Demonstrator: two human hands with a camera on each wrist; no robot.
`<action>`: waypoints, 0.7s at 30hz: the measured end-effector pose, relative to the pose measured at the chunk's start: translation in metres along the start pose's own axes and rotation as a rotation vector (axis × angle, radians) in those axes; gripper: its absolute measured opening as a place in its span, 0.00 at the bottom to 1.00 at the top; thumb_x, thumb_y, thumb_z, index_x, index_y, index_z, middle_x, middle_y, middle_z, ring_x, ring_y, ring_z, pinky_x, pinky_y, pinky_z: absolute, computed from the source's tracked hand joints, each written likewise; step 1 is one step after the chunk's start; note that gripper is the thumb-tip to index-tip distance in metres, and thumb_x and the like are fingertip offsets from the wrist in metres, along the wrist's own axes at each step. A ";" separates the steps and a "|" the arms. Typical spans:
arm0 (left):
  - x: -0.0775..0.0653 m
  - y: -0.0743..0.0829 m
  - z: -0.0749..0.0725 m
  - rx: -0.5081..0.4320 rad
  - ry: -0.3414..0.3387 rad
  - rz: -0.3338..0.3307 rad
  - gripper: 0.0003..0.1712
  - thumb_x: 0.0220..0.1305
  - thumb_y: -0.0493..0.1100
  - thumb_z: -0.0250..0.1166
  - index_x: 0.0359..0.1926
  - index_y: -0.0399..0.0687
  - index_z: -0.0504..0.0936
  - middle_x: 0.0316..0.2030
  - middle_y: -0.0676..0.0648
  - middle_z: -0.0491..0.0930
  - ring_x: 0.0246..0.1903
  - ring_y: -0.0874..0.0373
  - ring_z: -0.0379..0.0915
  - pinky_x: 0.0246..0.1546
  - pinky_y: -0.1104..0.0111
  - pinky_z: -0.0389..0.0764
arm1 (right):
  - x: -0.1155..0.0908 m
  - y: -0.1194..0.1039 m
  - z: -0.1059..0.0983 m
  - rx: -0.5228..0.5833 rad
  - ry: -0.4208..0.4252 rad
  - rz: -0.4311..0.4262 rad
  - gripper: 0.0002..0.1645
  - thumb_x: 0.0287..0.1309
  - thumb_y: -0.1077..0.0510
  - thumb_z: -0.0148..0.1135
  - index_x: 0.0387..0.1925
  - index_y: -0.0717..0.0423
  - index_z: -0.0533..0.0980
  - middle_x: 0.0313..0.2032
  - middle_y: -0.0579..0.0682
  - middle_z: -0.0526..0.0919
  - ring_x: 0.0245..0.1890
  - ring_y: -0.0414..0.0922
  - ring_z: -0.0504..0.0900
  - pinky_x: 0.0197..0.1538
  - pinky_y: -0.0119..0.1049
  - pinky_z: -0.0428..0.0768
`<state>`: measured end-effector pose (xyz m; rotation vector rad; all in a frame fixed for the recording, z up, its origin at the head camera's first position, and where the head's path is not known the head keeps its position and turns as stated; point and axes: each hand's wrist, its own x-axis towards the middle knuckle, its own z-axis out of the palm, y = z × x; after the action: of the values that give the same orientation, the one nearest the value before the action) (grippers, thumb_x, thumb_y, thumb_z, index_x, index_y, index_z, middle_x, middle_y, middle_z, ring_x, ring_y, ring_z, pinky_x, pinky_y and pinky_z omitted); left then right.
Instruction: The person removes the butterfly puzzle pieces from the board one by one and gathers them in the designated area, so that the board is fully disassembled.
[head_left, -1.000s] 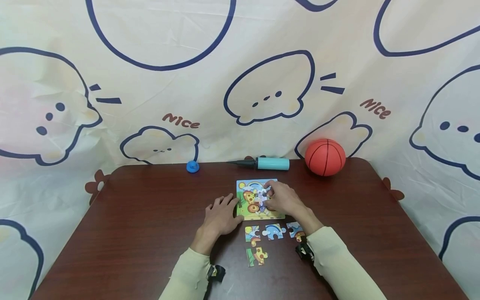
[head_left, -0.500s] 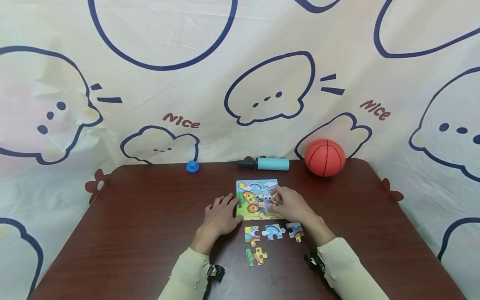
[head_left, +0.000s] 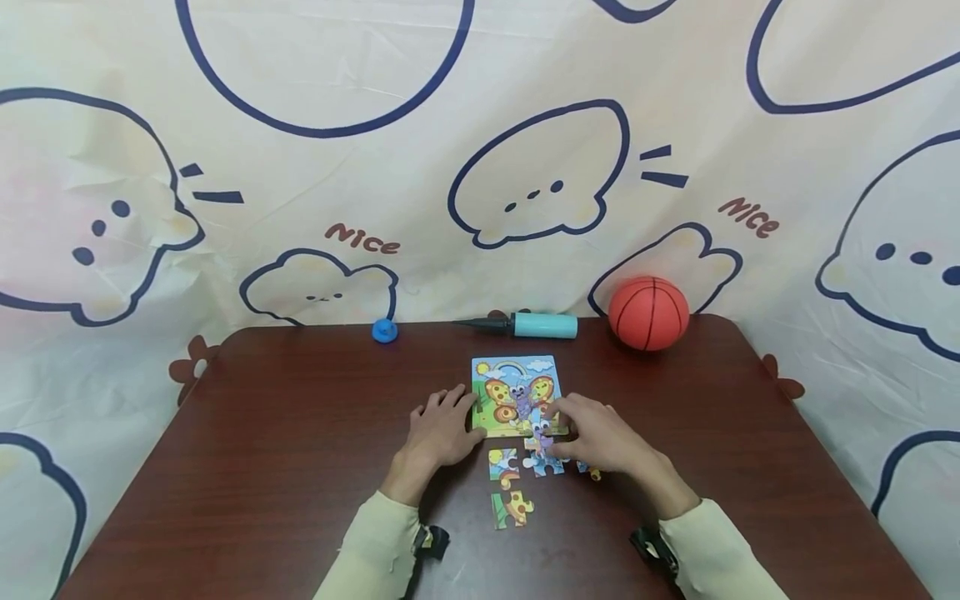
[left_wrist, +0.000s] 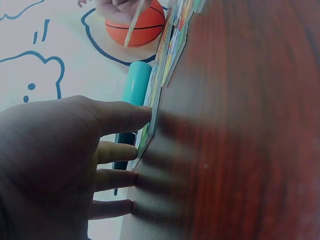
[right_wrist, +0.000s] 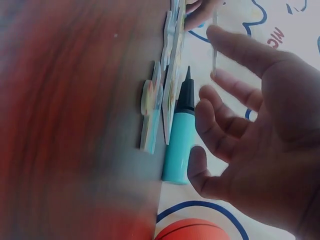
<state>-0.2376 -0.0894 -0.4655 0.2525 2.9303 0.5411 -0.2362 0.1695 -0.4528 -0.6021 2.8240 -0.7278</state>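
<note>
My right hand [head_left: 603, 433] pinches a purple and blue jigsaw piece [head_left: 541, 431] between thumb and fingers, above the near edge of the puzzle board [head_left: 542, 365]. In the right wrist view the held piece [right_wrist: 214, 52] appears edge-on, off the table. The board shows a butterfly picture with a rainbow and sun. My left hand [head_left: 438, 429] lies with spread fingers at the board's left edge, thumb and index touching it. Loose pieces lie in front of the board: a sun piece [head_left: 501, 463], a blue rainbow piece [head_left: 551, 468] partly covered, a green-and-yellow piece [head_left: 517, 509] and another mostly hidden [head_left: 589, 471].
Along the table's back edge stand a small blue object [head_left: 385, 331], a teal hand pump [head_left: 545, 325] with a black nozzle, and a red basketball [head_left: 648, 313]. Behind the brown table [head_left: 300, 417] hangs a cloth printed with cartoon shapes.
My right hand has drawn back from over the board toward its near edge, carrying the jigsaw piece; the butterfly picture shows more fully. My left hand has stayed in place.
</note>
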 end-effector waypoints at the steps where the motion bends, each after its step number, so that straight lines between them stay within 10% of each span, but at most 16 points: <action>1: 0.000 0.000 0.000 0.002 0.000 -0.003 0.36 0.63 0.58 0.61 0.70 0.54 0.66 0.73 0.46 0.59 0.72 0.42 0.53 0.65 0.38 0.57 | -0.002 0.000 -0.001 0.003 -0.010 -0.005 0.24 0.46 0.45 0.76 0.44 0.40 0.76 0.34 0.40 0.76 0.33 0.38 0.73 0.35 0.34 0.72; 21: 0.001 -0.001 -0.001 -0.002 0.007 0.002 0.36 0.62 0.58 0.62 0.69 0.53 0.67 0.72 0.44 0.60 0.71 0.42 0.54 0.64 0.39 0.58 | -0.040 -0.002 0.002 -0.066 -0.150 -0.058 0.23 0.44 0.38 0.74 0.42 0.34 0.76 0.33 0.35 0.75 0.35 0.35 0.72 0.42 0.39 0.64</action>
<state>-0.2391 -0.0902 -0.4653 0.2536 2.9368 0.5463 -0.1986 0.1837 -0.4510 -0.7208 2.7116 -0.5745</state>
